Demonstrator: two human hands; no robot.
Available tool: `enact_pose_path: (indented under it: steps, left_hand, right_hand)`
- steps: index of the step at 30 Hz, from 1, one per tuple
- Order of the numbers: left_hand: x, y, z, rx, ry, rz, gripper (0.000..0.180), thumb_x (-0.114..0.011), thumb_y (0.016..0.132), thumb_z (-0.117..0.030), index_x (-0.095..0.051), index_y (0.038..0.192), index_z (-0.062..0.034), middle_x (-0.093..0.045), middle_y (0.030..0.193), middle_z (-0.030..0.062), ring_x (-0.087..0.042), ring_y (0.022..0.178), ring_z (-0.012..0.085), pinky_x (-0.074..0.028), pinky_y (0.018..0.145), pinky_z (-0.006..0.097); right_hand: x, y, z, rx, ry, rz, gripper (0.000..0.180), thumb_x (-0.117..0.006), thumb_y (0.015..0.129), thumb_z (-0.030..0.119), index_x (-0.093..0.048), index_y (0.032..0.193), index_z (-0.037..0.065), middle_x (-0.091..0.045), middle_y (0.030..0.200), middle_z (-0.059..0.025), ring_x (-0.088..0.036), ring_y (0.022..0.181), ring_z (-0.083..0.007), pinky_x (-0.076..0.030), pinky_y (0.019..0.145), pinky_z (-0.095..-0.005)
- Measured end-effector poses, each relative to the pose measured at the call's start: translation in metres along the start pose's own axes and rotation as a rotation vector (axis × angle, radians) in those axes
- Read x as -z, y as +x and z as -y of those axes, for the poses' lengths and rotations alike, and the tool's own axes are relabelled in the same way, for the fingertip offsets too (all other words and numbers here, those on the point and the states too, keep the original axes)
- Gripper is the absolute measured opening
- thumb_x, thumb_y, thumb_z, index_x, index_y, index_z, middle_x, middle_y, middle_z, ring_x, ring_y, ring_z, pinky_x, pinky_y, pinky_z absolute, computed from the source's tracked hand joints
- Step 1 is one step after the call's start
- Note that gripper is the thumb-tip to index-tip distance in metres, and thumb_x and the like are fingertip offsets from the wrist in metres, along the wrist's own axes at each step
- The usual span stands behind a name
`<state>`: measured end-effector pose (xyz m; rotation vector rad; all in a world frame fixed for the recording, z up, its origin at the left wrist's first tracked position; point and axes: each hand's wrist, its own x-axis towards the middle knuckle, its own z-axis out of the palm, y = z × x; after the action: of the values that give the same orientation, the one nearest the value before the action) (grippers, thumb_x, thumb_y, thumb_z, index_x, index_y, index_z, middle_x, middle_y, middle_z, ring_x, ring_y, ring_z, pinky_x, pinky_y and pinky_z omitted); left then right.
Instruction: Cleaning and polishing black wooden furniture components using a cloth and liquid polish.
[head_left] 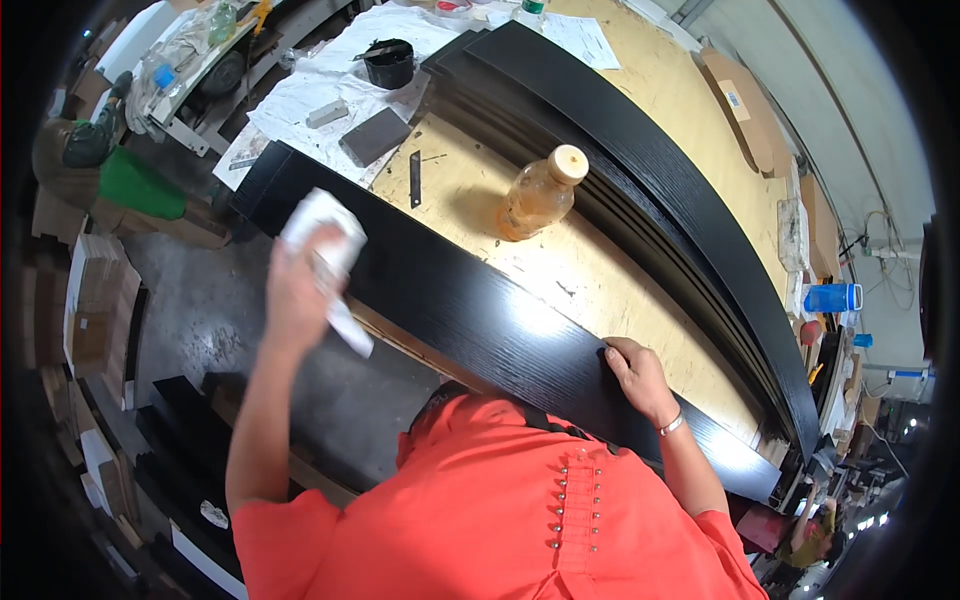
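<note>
A long black wood-grain board (455, 290) lies along the near edge of the workbench. My left hand (303, 285) is closed on a crumpled white cloth (325, 225) at the board's left part; the cloth's loose end hangs past the near edge. Toward the board's right part, my right hand (640, 378) grips its far edge, thumb on top and fingers partly hidden. Beyond the board, a clear bottle (537, 200) with a pale cap and amber liquid stands on the bench. Farther back is a stack of similar black boards (640, 150).
On white sheeting at the back left sit a black pot (389, 65), a dark grey block (375, 136) and a small light block (327, 113). A short dark metal strip (415, 180) lies on the bench (465, 195). A blue-lidded container (832, 298) is at the far right.
</note>
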<state>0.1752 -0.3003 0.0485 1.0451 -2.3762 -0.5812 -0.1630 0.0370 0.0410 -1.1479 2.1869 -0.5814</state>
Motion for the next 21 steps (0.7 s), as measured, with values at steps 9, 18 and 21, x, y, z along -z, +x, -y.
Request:
enact_pose_path:
  steps: [9, 18, 21]
  left_hand:
    - [-0.061, 0.04, -0.031, -0.117, 0.098, 0.075, 0.047, -0.058, 0.094, -0.012, -0.048, 0.138, 0.0015, -0.055, 0.136, 0.0234, -0.052, 0.12, 0.0424, -0.037, 0.107, 0.05]
    - [-0.081, -0.039, -0.085, -0.345, -0.09, 0.243, 0.049, -0.053, 0.091, -0.006, -0.051, 0.139, 0.0006, -0.057, 0.136, 0.0222, -0.054, 0.122, 0.0397, -0.039, 0.11, 0.045]
    - [-0.02, -0.007, 0.001, -0.05, 0.196, -0.104, 0.043, -0.058, 0.092, -0.004, -0.053, 0.135, -0.0025, -0.059, 0.128, 0.0215, -0.054, 0.119, 0.0395, -0.041, 0.107, 0.044]
  right_hand:
    - [-0.017, -0.007, 0.008, -0.004, -0.246, -0.239, 0.025, -0.057, 0.098, 0.025, -0.072, 0.101, 0.005, -0.07, 0.084, -0.02, -0.068, 0.078, -0.0393, -0.053, 0.071, -0.046]
    - [-0.02, -0.009, 0.002, -0.006, -0.221, -0.288, 0.028, -0.056, 0.098, 0.03, -0.073, 0.097, 0.008, -0.069, 0.081, -0.0201, -0.067, 0.075, -0.039, -0.052, 0.068, -0.0467]
    - [-0.021, -0.007, 0.004, -0.005, -0.243, -0.278, 0.028, -0.056, 0.098, 0.03, -0.072, 0.094, 0.008, -0.069, 0.08, -0.0195, -0.066, 0.074, -0.0386, -0.052, 0.068, -0.0475]
